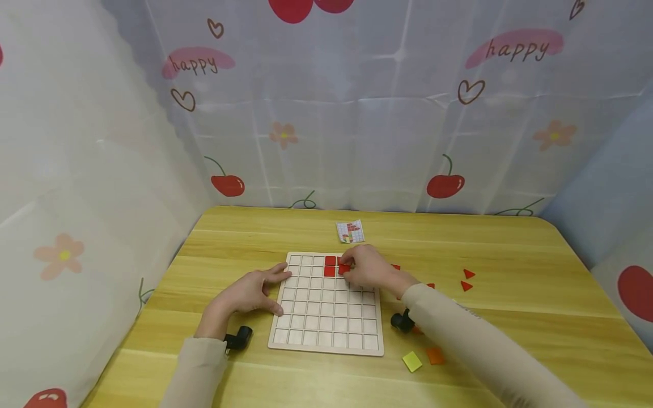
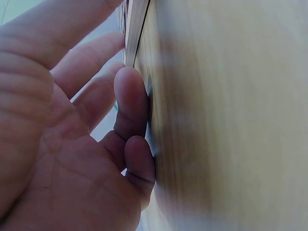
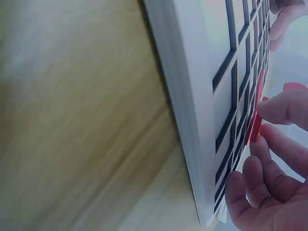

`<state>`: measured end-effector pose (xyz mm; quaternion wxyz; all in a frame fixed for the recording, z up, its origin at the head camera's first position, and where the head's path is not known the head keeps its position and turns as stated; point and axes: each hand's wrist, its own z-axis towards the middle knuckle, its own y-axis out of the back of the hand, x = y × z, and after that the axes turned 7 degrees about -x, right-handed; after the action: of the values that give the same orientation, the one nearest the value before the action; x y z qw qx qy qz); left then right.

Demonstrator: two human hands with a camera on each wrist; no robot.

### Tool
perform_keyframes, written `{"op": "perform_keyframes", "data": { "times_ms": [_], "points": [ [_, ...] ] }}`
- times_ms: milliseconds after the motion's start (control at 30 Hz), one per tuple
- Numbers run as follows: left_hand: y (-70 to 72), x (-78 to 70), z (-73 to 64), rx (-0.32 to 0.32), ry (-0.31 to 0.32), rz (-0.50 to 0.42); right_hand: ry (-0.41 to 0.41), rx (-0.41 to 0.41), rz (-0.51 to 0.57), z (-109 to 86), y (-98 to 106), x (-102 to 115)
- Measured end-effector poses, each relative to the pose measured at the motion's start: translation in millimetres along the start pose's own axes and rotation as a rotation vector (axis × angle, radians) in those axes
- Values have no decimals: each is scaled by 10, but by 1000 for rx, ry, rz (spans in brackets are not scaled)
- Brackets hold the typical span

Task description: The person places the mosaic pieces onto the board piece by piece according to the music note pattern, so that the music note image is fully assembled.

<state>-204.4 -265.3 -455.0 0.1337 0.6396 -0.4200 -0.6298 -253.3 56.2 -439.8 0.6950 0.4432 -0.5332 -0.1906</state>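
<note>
A pale wooden grid board [image 1: 326, 309] lies flat on the table, with two red square tiles [image 1: 330, 266] in neighbouring cells, one above the other, near its far edge. Just right of them, my right hand [image 1: 369, 268] pinches a red square tile [image 3: 256, 126] between thumb and fingertips. That tile is at the board's surface; whether it sits in a cell cannot be told. More red shows beside it, partly covered by the fingers. My left hand [image 1: 250, 290] rests at the board's left edge, thumb and fingers spread and touching the rim, some fingertips on the table [image 2: 231, 120].
A small printed picture card [image 1: 350, 232] lies beyond the board. To the right are two red triangles [image 1: 467, 280], a yellow square [image 1: 412, 361] and an orange square [image 1: 435, 356]. Other red pieces [image 1: 395, 266] are partly hidden by the right arm. A patterned curtain [image 1: 357, 113] stands behind.
</note>
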Motion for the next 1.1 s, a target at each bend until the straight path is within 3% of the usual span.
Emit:
{"op": "perform_keyframes", "data": {
  "times_ms": [733, 1100],
  "points": [
    [17, 10, -2, -1, -3, 7, -34, 29, 43, -12, -43, 43],
    [5, -32, -6, 4, 6, -12, -72, -32, 105, -54, -119, -14]
  ]
}}
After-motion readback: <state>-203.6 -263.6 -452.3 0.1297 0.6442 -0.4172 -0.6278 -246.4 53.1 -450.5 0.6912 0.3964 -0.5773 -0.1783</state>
